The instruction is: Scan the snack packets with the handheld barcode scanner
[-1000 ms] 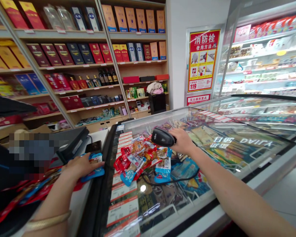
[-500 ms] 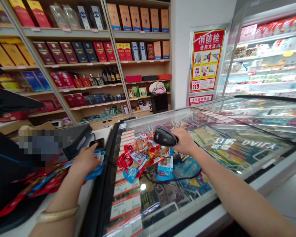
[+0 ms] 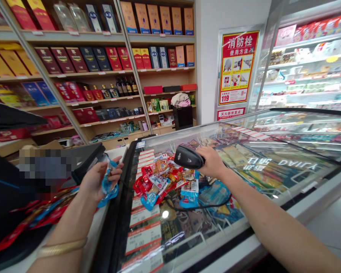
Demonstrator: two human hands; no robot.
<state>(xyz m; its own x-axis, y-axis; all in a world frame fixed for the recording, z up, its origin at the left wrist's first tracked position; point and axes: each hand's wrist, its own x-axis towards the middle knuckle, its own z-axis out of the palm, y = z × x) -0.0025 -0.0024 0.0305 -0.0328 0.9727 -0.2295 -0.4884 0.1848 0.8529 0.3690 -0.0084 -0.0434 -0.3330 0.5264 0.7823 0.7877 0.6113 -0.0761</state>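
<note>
My left hand (image 3: 93, 181) is turned partly palm up over the white counter, its fingers curled round a small blue snack packet (image 3: 105, 183). Just beneath it lies more blue wrapping (image 3: 111, 196); whether that is a second packet I cannot tell. My right hand (image 3: 211, 162) grips a black barcode scanner (image 3: 188, 157) above the glass, its head pointing left. Below the scanner, a heap of red, blue and clear snack packets (image 3: 159, 181) is spread on the freezer's glass top (image 3: 184, 237). A black cable (image 3: 199, 207) loops across the glass.
Red and blue packaging (image 3: 49, 210) is heaped on the counter at left, near a dark monitor (image 3: 5, 182) and a black machine (image 3: 88, 161). Price labels (image 3: 143, 239) line the freezer's left side. Shelves of boxed bottles (image 3: 99, 58) stand behind.
My left hand has turned from palm down to partly palm up and has lifted a blue packet. A dark object by its fingertips is now hidden. My right hand and scanner have barely moved.
</note>
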